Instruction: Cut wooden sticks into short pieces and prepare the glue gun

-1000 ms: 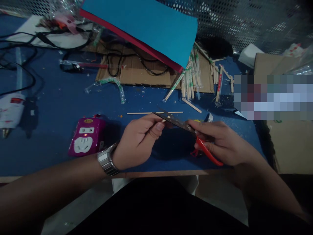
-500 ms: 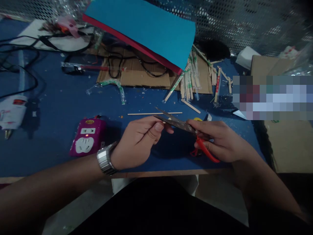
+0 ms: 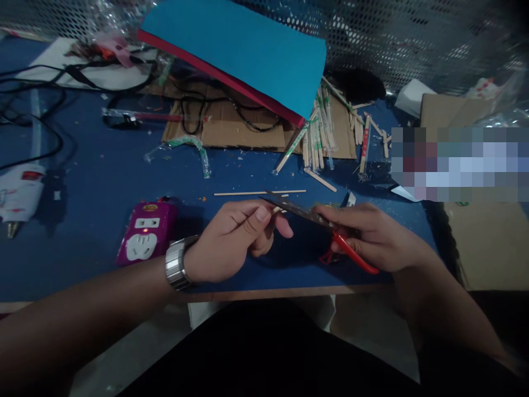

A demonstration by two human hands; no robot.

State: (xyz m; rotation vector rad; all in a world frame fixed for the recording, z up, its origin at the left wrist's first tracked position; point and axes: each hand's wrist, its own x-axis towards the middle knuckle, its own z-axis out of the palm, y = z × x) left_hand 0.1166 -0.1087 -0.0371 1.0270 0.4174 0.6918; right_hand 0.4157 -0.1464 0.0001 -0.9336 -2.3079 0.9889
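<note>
My left hand (image 3: 229,237), with a metal watch (image 3: 176,264) on its wrist, pinches a short, thin wooden stick (image 3: 276,210) between thumb and forefinger. Most of the stick is hidden by the fingers. My right hand (image 3: 382,237) grips the red-handled scissors (image 3: 303,213), whose dark blades cross the pale stick just past my left thumb. The blades stand slightly apart. Behind them a longer thin stick (image 3: 239,193) lies flat on the blue table. A cutter blade (image 3: 351,199) pokes out beyond my right fingers.
A purple socket block (image 3: 146,229) sits left of my watch, and a white glue gun (image 3: 20,190) lies farther left. Behind are blue and red sheets (image 3: 243,49), cardboard (image 3: 243,131), black cables (image 3: 61,118) and several flat wooden sticks (image 3: 316,138). A cardboard box (image 3: 487,242) stands right.
The scissor blades have come closer together. More of the pale stick shows at my left fingertips, and that hand's lower fingers have shifted down.
</note>
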